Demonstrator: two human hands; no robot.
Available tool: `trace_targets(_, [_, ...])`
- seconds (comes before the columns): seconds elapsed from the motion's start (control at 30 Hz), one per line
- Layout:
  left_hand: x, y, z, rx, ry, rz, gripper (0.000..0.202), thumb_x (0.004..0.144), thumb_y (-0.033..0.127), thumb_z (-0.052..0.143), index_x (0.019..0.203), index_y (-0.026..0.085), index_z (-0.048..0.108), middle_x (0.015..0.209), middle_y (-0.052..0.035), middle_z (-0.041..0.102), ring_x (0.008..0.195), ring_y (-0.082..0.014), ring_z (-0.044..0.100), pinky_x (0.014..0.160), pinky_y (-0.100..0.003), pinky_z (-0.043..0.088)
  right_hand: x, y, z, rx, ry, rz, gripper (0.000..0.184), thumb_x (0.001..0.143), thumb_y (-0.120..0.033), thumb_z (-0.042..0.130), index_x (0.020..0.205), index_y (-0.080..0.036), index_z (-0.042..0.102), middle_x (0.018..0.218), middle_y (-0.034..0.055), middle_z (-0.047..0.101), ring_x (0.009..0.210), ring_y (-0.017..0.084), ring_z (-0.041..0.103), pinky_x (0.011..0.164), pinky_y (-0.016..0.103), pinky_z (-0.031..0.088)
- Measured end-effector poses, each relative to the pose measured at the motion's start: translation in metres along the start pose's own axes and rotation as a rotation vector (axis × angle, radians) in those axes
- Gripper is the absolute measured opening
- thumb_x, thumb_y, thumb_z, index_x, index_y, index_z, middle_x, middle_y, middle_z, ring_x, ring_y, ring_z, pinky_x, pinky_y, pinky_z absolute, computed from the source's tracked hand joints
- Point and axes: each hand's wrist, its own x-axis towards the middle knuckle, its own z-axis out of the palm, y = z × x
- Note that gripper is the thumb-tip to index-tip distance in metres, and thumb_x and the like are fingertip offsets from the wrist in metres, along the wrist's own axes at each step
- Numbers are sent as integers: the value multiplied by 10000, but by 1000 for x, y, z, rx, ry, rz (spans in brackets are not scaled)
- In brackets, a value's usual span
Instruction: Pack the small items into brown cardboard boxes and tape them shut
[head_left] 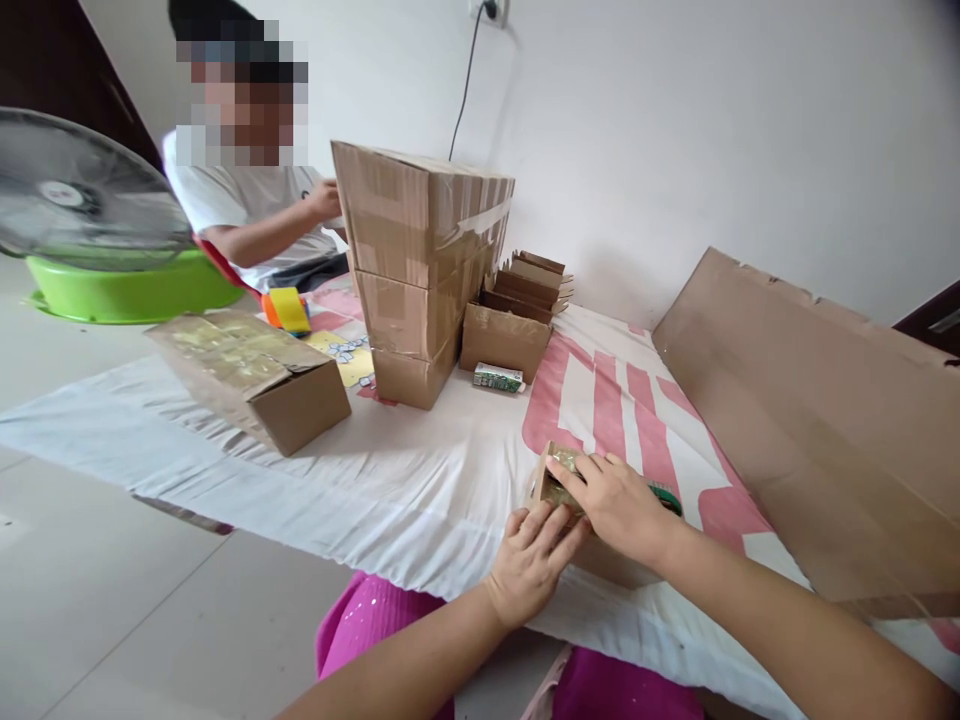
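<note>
A small cardboard box [611, 566] lies at the near edge of the cloth-covered table, with shiny tape on its top. My left hand [529, 560] is curled against the box's near side and holds it, fingertips at the top edge. Across the box's top lies my right hand [619, 505], its fingers spread over the tape near the left end. It covers much of the top. A green toothed object [666, 498], only partly visible, shows just behind my right wrist.
A taped box [292, 400] lies at left beside an orange-and-yellow tape dispenser [286, 311]. Stacked boxes [397, 300], open cartons [506, 335] and a small printed pack [498, 378] stand farther back. A large cardboard sheet [817, 430] leans at right. A person [255, 210] sits behind the stack.
</note>
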Motion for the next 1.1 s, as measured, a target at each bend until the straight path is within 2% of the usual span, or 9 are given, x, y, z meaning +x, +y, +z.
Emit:
trace_targets(0.23, [1, -2, 1, -8, 4, 26, 462, 877, 110, 456, 1305, 244, 564, 1183, -78, 658, 1127, -229, 514, 917, -350, 333, -20, 6, 0, -36, -73, 9, 448, 888, -111, 425, 1320, -174, 523, 956, 102, 676, 882, 246, 622, 759, 384, 467])
trace_targets(0.4, [3, -2, -2, 12, -16, 30, 426, 889, 136, 476, 1290, 234, 579, 1153, -77, 669, 1088, -237, 528, 879, -365, 339, -55, 19, -17, -116, -232, 89, 445, 878, -57, 453, 1287, -194, 558, 1003, 94, 689, 908, 219, 643, 763, 345, 452])
trace_targets(0.57, [2, 1, -3, 14, -26, 9, 434, 883, 128, 480, 1293, 232, 580, 1156, -75, 667, 1081, -241, 532, 874, -375, 344, -91, 35, -25, -156, -418, 217, 496, 825, 16, 443, 1236, -205, 612, 892, 78, 706, 794, 221, 666, 700, 340, 433])
trace_targets(0.77, [2, 2, -3, 36, -22, 11, 466, 846, 117, 519, 1288, 249, 584, 1153, -77, 657, 1087, -237, 544, 890, -363, 356, -107, 40, -41, -146, -488, 352, 467, 802, 17, 450, 1125, -235, 675, 845, 73, 697, 739, 209, 667, 653, 311, 407])
trace_targets(0.87, [3, 2, -4, 33, -21, 7, 474, 845, 112, 514, 1294, 250, 577, 1160, -79, 653, 1095, -239, 541, 894, -364, 354, -115, 45, -45, -122, -480, 417, 506, 790, 12, 437, 1144, -263, 673, 834, 67, 693, 717, 204, 666, 618, 295, 390])
trace_targets(1.0, [3, 6, -9, -3, -49, -24, 491, 844, 91, 494, 1306, 243, 561, 1197, -92, 633, 1134, -262, 511, 900, -387, 343, -139, 61, -34, -43, -458, 563, 572, 765, -5, 414, 1204, -289, 647, 875, 66, 712, 746, 227, 680, 600, 297, 392])
trace_targets(1.1, [0, 12, -16, -77, -35, -25, 522, 814, 67, 485, 1299, 244, 559, 1262, -113, 582, 1234, -295, 450, 943, -413, 337, -158, 73, -11, 50, -452, 702, 541, 795, -79, 423, 1273, -257, 605, 988, 100, 728, 848, 281, 688, 630, 323, 418])
